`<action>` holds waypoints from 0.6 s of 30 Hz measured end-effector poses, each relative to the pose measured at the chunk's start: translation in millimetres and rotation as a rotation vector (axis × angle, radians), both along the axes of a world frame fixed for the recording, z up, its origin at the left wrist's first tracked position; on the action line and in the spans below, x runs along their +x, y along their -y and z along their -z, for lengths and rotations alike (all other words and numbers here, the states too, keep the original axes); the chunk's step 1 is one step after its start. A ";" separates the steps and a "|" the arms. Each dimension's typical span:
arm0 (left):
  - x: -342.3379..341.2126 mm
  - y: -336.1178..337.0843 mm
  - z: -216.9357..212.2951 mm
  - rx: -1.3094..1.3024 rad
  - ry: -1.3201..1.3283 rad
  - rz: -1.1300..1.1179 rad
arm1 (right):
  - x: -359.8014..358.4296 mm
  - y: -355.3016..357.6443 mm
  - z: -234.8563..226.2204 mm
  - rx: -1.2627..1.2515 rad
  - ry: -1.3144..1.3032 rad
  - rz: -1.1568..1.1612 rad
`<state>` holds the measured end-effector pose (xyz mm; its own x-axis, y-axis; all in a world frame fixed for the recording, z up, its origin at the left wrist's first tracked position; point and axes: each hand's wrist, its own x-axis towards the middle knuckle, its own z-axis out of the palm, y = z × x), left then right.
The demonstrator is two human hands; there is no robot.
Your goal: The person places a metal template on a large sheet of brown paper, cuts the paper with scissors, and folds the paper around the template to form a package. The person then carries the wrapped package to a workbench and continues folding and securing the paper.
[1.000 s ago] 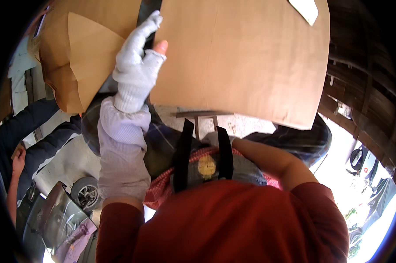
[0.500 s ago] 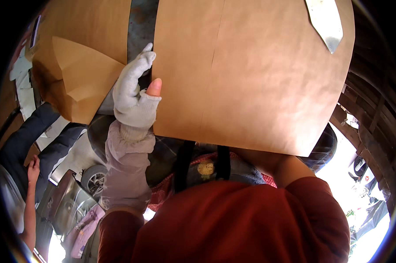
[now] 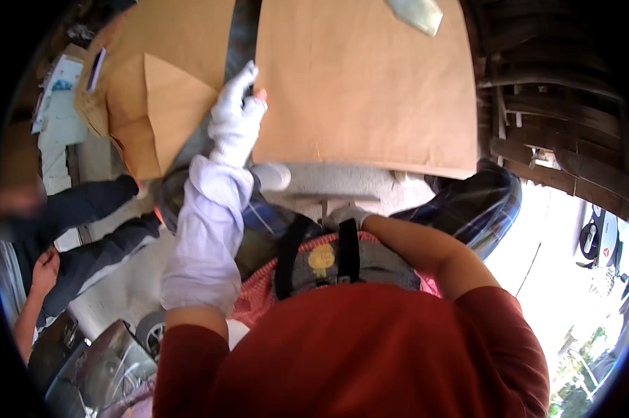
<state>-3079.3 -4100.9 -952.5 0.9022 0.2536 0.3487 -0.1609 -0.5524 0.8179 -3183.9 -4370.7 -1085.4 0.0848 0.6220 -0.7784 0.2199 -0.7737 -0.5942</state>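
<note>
A large brown paper sheet [image 3: 363,90] lies in front of me. My left hand [image 3: 236,122], in a white glove with a bare thumb tip, rests at its left edge; the fingers are stretched out, with the thumb beside them over the paper. My right hand [image 3: 347,216], in a greyish glove, is low between my knees, below the sheet's near edge. Its fingers look closed beside a thin T-shaped bar [image 3: 339,198]; what they hold is hidden. A flat, pale, pointed metal strip [image 3: 417,14] lies on the sheet at the top.
Left of a dark gap [image 3: 243,42] is another brown paper piece [image 3: 168,111] with a folded corner. Another person's hand [image 3: 45,270] and dark-trousered legs are at left, near a wheel [image 3: 151,333]. Wooden boards [image 3: 558,111] stand at right; a parked motorbike [image 3: 593,237] is beyond.
The view has shifted, so the sheet's near edge sits higher. My right hand, hidden under the sheet before, now shows. My left hand stays at the sheet's left edge.
</note>
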 end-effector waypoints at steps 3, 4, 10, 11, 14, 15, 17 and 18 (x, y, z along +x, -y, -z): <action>11.2 19.4 4.0 0.032 0.053 0.051 | 2.3 17.8 11.0 -0.035 0.085 0.065; 4.3 18.1 -0.5 -0.013 0.015 0.026 | 6.2 19.5 12.3 -0.024 0.097 0.052; -1.1 24.6 13.5 0.032 -0.060 0.007 | 23.9 13.6 13.4 0.014 0.179 -0.020; -3.3 24.5 12.9 0.054 -0.042 0.030 | 28.2 -0.1 1.6 0.025 0.206 -0.079; -10.1 14.6 12.7 0.123 -0.036 0.094 | 39.4 -29.4 -106.1 0.099 0.372 -0.168; -12.8 15.1 5.6 0.188 -0.086 0.078 | 42.0 -23.9 -146.7 0.136 0.447 -0.091; -21.9 6.3 -14.0 0.267 -0.342 0.045 | 57.6 -5.9 -246.8 0.199 0.489 0.018; -24.0 8.7 -34.2 0.410 -0.396 0.026 | 60.3 12.8 -255.9 0.345 0.648 0.207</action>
